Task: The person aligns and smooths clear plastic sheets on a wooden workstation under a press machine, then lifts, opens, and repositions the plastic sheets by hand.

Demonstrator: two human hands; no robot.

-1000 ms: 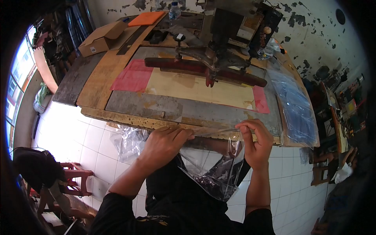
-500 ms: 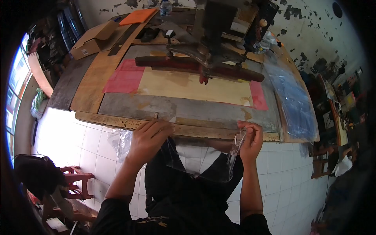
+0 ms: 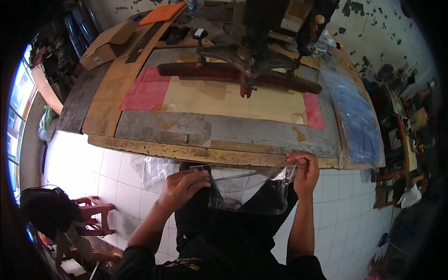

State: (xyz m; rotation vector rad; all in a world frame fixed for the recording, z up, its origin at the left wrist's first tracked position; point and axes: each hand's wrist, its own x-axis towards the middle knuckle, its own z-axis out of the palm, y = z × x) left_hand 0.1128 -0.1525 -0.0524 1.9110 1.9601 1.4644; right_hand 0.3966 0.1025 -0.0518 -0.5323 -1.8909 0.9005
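Glaring window [image 3: 21, 105] at left, fisheye bowing, black corners

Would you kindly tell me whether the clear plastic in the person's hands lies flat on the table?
No, the clear plastic hangs between the left hand and right hand, in front of the table.

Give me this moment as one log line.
left hand: at one end of clear plastic | right hand: holding its other end | location: by worktable edge
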